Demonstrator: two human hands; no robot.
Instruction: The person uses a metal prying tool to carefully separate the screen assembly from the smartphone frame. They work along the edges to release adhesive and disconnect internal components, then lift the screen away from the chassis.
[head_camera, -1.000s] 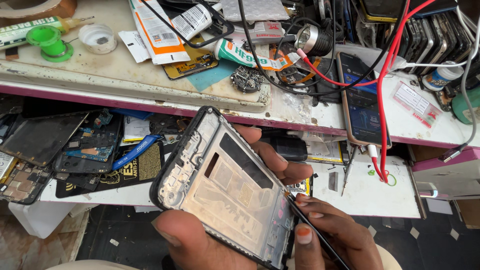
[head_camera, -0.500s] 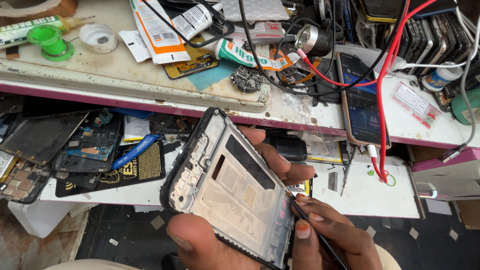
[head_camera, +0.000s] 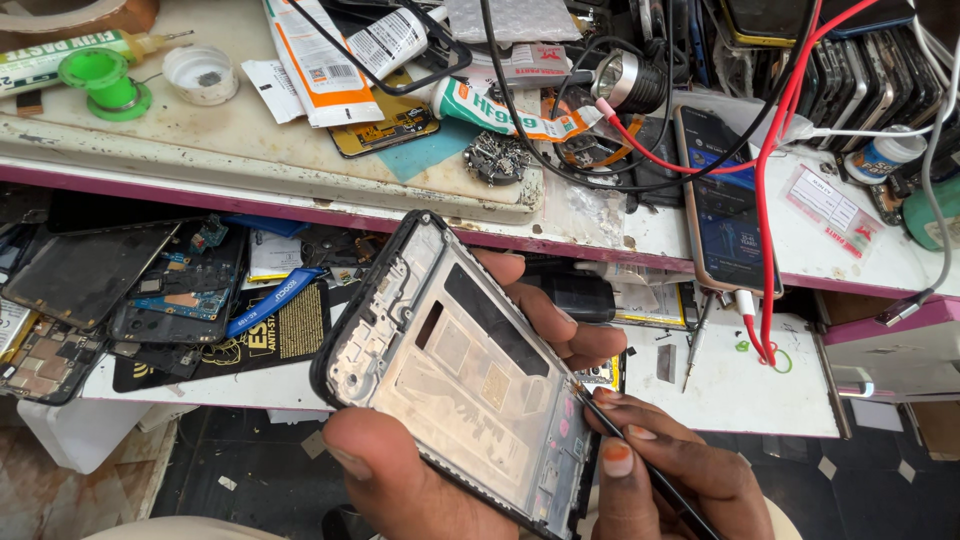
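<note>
The left hand (head_camera: 480, 440) cradles a phone frame (head_camera: 460, 375) from beneath at lower centre, thumb pressed on its near edge, fingers curling up around the far side. The frame tilts, top toward the upper left. The right hand (head_camera: 665, 470), at the lower right, pinches a thin dark tool (head_camera: 640, 455) like a pen, tip touching the frame's right edge. Behind them, a cluttered worktop (head_camera: 200, 140) fills the upper frame, and a phone (head_camera: 725, 200) with a red cable (head_camera: 765, 240) lies at upper right.
</note>
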